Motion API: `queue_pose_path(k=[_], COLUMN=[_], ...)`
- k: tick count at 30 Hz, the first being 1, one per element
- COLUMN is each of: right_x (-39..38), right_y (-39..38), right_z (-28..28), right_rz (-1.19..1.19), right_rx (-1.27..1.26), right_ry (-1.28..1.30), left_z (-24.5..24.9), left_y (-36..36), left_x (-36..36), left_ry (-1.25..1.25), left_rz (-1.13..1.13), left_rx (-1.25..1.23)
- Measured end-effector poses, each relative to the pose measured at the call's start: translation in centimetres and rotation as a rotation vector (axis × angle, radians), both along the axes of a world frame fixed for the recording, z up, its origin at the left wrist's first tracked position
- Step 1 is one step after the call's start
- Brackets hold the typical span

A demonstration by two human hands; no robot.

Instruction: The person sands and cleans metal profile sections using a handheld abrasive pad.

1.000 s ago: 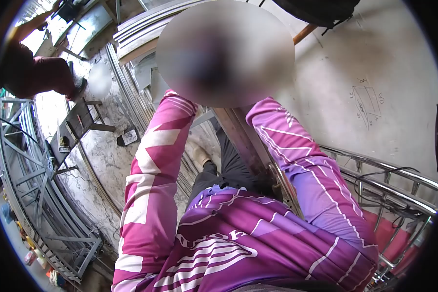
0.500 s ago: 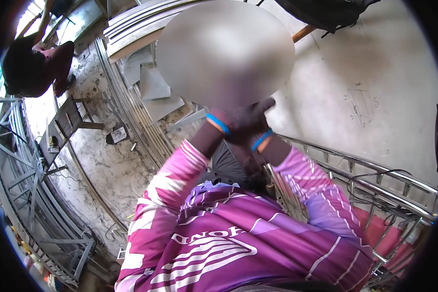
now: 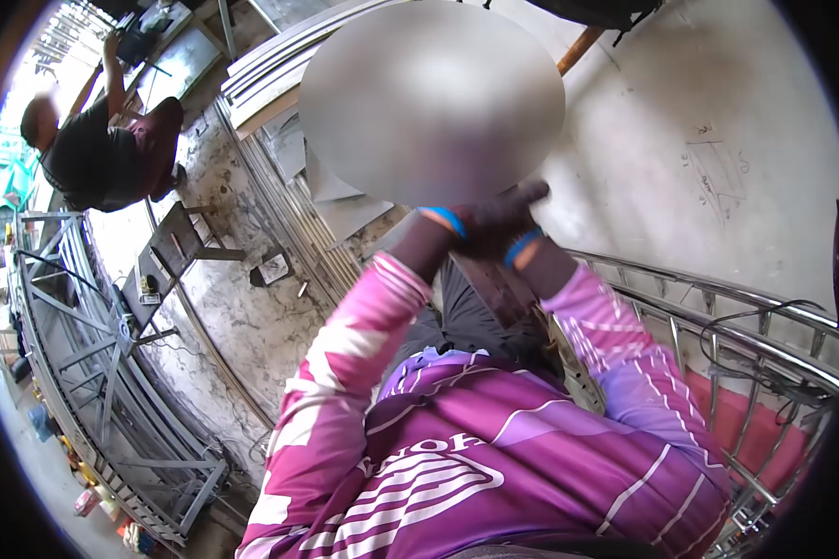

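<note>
Well left of the person's hands was a welded steel truss (image 3: 112, 373), near a co-worker (image 3: 98, 154) with raised arms. Closer in, a low bench (image 3: 165, 256) bore small items, probably to spare stooping. Long metal strips (image 3: 309, 228) lay side by side, seemingly for tidiness. The left hand (image 3: 478, 224) and right hand (image 3: 519, 207) met and overlapped, perhaps bracing each other; with blur over them, I couldn't tell what, if anything, they pinched. A reddish-brown beam (image 3: 500, 291) showed just nearer the body, contact unclear. Rightward ran a chrome railing (image 3: 690, 300).
</note>
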State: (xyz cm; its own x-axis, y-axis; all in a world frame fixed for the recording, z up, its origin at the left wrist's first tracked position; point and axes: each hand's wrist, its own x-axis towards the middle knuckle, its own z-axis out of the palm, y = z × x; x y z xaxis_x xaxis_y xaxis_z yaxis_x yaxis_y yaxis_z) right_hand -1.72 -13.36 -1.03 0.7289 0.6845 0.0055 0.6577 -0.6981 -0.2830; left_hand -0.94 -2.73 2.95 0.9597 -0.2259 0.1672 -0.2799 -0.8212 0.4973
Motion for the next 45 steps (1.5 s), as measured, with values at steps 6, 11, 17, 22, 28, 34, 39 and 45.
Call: queue_pose_path(k=[6,11,17,22,28,34,39,45], right_x=[-4.0,4.1,5.0,-3.0,-3.1,5.6,7.0,1.2], right_y=[-3.0,2.9,5.2,-4.0,-4.1,5.0,7.1,1.5], right_z=[-0.1,-0.3,-0.6,-0.7,0.5,0.0,-0.1,-0.7], right_rz=[-0.154,0.064,0.04,0.052,0.059,0.09,0.085,0.023], right_rx=[0.272,-0.133,-0.166,0.056,0.005,-0.02,-0.058,0.001], right_ry=[0.322,0.071,-0.086,0.087,0.076,-0.082,-0.16,-0.047], left_z=[0.8,-0.5,-1.0,0.7,0.9,-0.8,-1.8,-0.2], left_y=[-1.5,3.3,4.6,-1.2,-2.9,4.5,6.7,-1.3], left_x=[-3.0,3.9,6.7,-2.2,-4.9,4.2,8.4,-2.2], left_ry=[0.089,0.025,0.005,0.064,0.088,0.001,-0.041,-0.048], left_rz=[-0.037,0.094,0.112,-0.031,-0.082,0.119,0.124,-0.035], left_rx=[-0.117,-0.016,0.038,-0.015,-0.152,-0.018,0.116,0.054])
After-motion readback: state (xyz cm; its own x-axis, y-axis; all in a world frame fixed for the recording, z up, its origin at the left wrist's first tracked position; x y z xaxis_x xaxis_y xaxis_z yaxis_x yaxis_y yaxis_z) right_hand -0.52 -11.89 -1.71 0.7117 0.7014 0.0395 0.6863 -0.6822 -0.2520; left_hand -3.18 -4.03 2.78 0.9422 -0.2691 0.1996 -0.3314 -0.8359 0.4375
